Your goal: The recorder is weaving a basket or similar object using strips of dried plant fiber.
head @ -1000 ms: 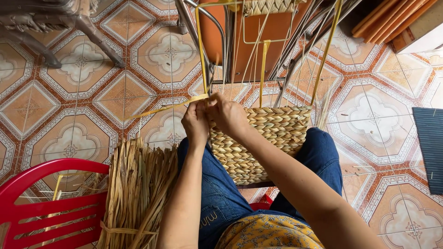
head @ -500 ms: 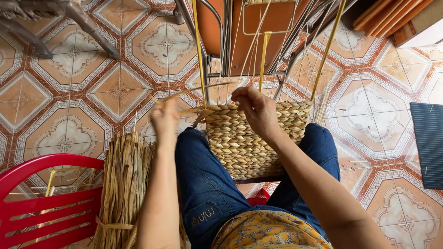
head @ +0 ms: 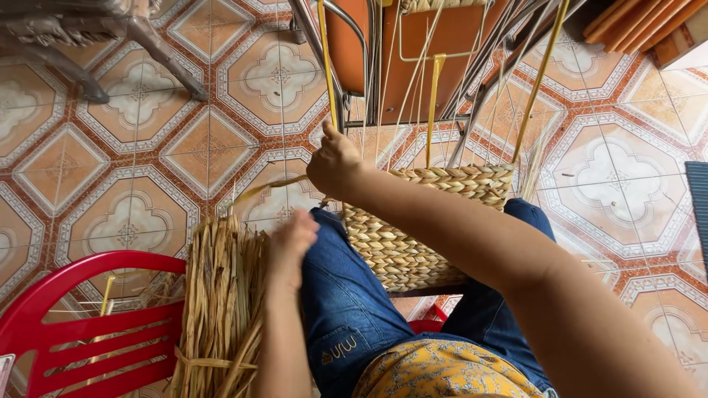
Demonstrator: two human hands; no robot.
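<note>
A half-woven straw basket (head: 413, 243) rests on my lap between my knees, with several loose upright strands (head: 435, 103) rising from its rim. My right hand (head: 335, 166) is at the basket's near left corner, pinched on a straw strand that trails off to the left. My left hand (head: 291, 239) is lower, over my left thigh in blue jeans. It is right beside a bundle of dried straw (head: 217, 295), its fingers loose, and I see nothing in it.
The straw bundle leans on a red plastic chair (head: 81, 324) at lower left. Orange metal-framed chairs (head: 428, 59) stand just beyond the basket. Grey furniture legs (head: 155, 51) are at top left, wooden boards (head: 634, 22) at top right, and a dark mat (head: 697, 206) at the right edge. The floor is patterned tile.
My left hand let go at the basket rim and dropped down and left to the straw bundle. My right hand shifted left to the basket's corner and took the strand.
</note>
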